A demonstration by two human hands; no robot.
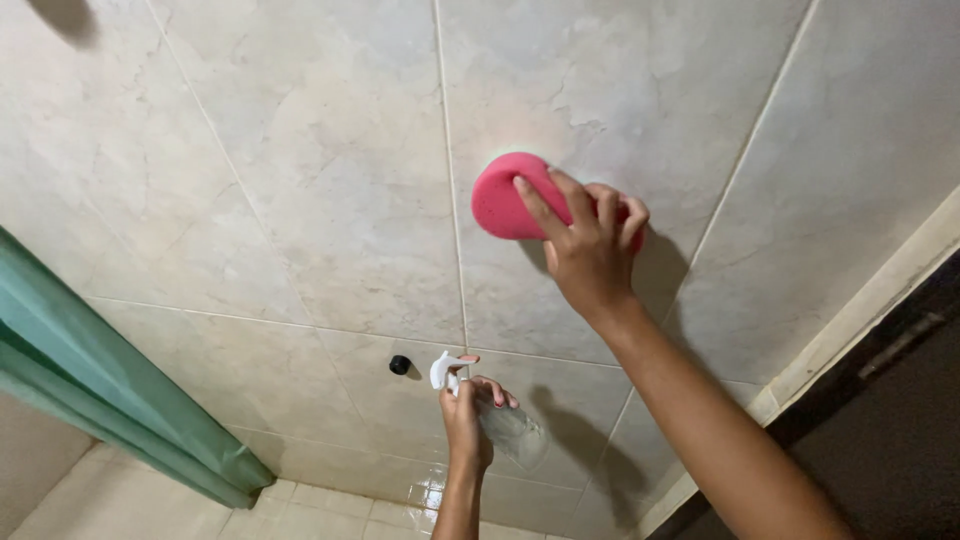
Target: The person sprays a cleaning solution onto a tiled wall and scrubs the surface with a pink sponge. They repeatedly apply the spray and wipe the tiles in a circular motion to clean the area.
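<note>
Low in the frame's centre, your left hand (466,420) has its fingers (493,390) wrapped around a clear spray bottle (510,432) with a white nozzle, held just off the tiled wall (330,200). Higher, right of centre, your right hand (590,250) presses a pink sponge (510,205) flat against the wall, fingers spread over it. A green curtain (110,390) hangs at lower left.

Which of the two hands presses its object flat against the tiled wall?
The right hand: it presses the pink sponge against the wall tile. The left hand, lower down, only holds a clear spray bottle.
</note>
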